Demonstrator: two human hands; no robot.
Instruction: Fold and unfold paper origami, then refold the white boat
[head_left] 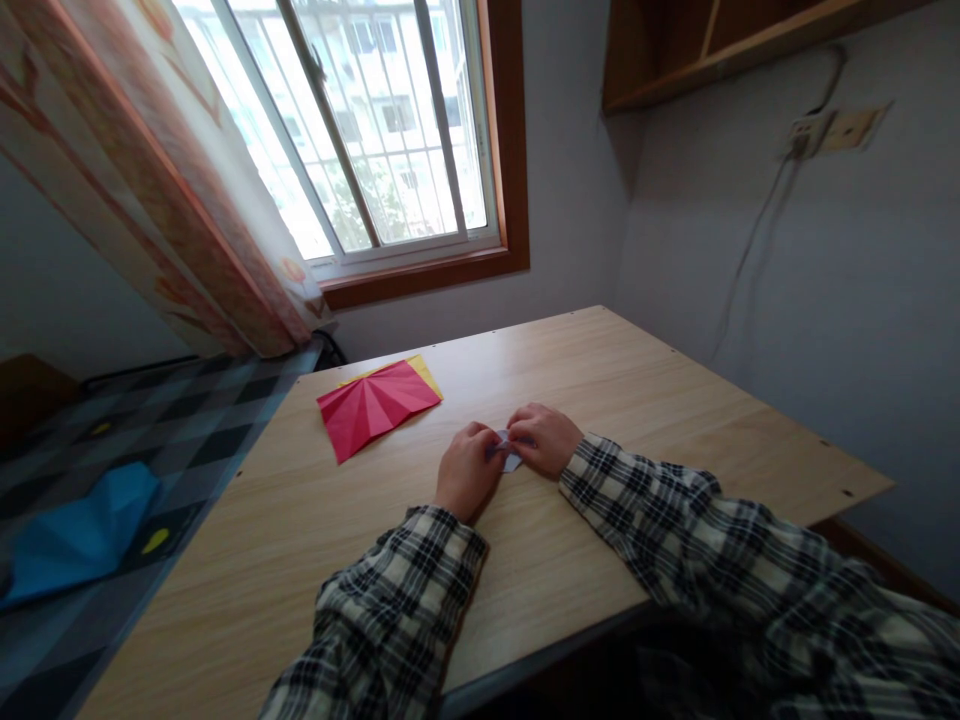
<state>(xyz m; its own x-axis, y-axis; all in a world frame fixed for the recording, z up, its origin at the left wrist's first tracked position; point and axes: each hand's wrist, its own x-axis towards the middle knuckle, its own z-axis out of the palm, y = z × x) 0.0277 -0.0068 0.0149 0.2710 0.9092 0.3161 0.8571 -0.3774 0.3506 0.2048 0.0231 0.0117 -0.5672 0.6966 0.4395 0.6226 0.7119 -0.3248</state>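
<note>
Near the middle of the wooden table [600, 380], both hands meet over a small piece of pale, whitish-lavender folded paper [511, 462]. My left hand [471, 470] pinches its left side, fingers closed. From the right, my right hand [546, 440] pinches the same paper with thumb and fingertips. Much of the paper is hidden under the fingers, so its full shape cannot be made out. Beyond my left hand lies a creased red sheet of paper [379, 405], its folds fanning out, partly on top of a yellow sheet [426, 375].
To the left, a blue folded paper [82, 530] rests on a dark checked surface [45, 450]. A curtain [187, 180] hangs beside the barred window [390, 130]. On the right wall are a socket with a plugged cord [806, 135] and a wooden shelf [720, 70].
</note>
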